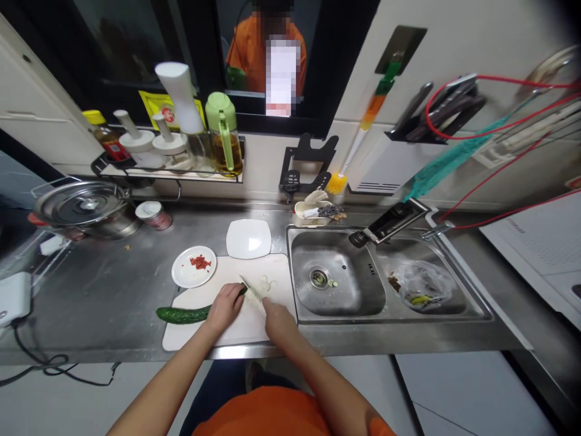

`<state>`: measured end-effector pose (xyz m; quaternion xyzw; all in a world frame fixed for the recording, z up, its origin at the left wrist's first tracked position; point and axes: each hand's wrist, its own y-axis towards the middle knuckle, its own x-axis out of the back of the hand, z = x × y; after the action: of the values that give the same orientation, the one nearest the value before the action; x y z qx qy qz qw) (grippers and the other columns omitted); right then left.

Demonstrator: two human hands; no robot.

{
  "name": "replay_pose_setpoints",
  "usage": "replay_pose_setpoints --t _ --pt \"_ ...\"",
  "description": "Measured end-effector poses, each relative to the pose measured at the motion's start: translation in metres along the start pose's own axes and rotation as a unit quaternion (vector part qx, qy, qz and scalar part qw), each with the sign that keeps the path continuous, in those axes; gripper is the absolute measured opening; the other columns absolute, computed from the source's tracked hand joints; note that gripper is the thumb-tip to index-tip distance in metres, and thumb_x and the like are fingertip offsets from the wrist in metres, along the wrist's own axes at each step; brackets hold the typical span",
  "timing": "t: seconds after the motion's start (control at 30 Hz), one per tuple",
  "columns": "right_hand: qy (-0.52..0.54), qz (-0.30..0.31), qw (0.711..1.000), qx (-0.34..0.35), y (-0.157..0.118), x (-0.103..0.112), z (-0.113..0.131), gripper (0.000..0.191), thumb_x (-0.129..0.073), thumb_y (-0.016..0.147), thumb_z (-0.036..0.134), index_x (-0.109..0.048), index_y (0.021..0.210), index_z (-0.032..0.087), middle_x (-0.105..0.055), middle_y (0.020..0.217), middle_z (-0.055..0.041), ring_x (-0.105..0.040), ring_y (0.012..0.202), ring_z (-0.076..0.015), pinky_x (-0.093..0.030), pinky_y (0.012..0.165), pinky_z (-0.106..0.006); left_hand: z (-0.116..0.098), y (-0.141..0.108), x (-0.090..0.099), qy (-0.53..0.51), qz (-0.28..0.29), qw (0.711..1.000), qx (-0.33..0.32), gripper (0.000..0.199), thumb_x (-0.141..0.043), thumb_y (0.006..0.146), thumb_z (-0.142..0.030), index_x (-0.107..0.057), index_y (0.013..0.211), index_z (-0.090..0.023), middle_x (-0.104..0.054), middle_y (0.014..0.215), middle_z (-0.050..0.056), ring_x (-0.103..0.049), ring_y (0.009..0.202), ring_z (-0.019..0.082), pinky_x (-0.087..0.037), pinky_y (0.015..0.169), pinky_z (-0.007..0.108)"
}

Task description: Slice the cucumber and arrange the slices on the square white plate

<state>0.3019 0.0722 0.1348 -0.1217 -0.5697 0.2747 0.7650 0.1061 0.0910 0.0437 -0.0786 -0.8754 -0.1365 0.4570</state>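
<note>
On the white cutting board (190, 336), my left hand (226, 307) is closed over a long green cucumber (184, 315). Its far end sticks out to the left past the board's edge. A dark green end shows at my left fingertips; my palm hides the stretch between. My right hand (278, 322) grips a knife (252, 289), its blade beside the fingertips of my left hand and angled up to the left. A few thin pale cucumber slices (265, 283) lie right of the blade. The knife's handle is mostly hidden in my fist.
A round plate (181, 276) with chopped red pieces and a white square plate (248, 239) touch the board's back edge. A steel double sink (336, 306) adjoins on the right. A lidded pot (91, 209) and a can (154, 215) stand left, below a condiment shelf (181, 174).
</note>
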Motion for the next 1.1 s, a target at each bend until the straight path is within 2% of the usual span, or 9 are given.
replay_pose_setpoints --t 0.33,0.6,0.83,1.1 --pt "-0.032 0.010 0.999 -0.020 -0.027 -0.002 0.002 0.046 -0.031 0.086 0.001 -0.048 0.125 0.017 -0.065 0.099 -0.0126 -0.062 0.091 -0.0227 -0.044 0.074 -0.027 0.002 -0.001 -0.001 0.001 -0.010 1.000 -0.012 0.028 -0.043 0.090 -0.027 -0.057 0.113 -0.018 -0.062 0.109 0.010 -0.055 0.103 0.023 -0.046 0.094 0.040" --pt "-0.056 0.014 0.998 -0.005 -0.026 -0.005 -0.004 0.045 -0.033 0.086 0.001 -0.046 0.125 0.017 -0.064 0.097 -0.0114 -0.062 0.086 -0.0219 -0.045 0.069 -0.026 0.006 -0.002 -0.005 0.010 -0.038 0.998 -0.040 0.027 -0.046 0.088 -0.025 -0.057 0.113 -0.017 -0.063 0.108 0.011 -0.057 0.101 0.023 -0.049 0.090 0.040" --pt "-0.055 0.024 0.998 -0.009 -0.024 -0.009 -0.005 0.046 -0.034 0.086 0.000 -0.046 0.127 0.017 -0.064 0.097 -0.0114 -0.063 0.087 -0.0215 -0.046 0.069 -0.025 0.008 -0.001 -0.007 0.010 -0.039 0.998 -0.049 0.026 -0.047 0.088 -0.025 -0.057 0.112 -0.018 -0.064 0.105 0.010 -0.059 0.098 0.022 -0.050 0.089 0.041" --pt "-0.047 0.038 0.998 -0.015 -0.025 -0.003 -0.002 0.046 -0.032 0.086 0.000 -0.048 0.125 0.017 -0.064 0.098 -0.0111 -0.063 0.086 -0.0214 -0.046 0.068 -0.025 0.007 0.000 -0.006 0.002 -0.024 0.999 -0.037 0.025 -0.047 0.089 -0.025 -0.056 0.111 -0.017 -0.063 0.106 0.010 -0.058 0.100 0.022 -0.050 0.090 0.041"
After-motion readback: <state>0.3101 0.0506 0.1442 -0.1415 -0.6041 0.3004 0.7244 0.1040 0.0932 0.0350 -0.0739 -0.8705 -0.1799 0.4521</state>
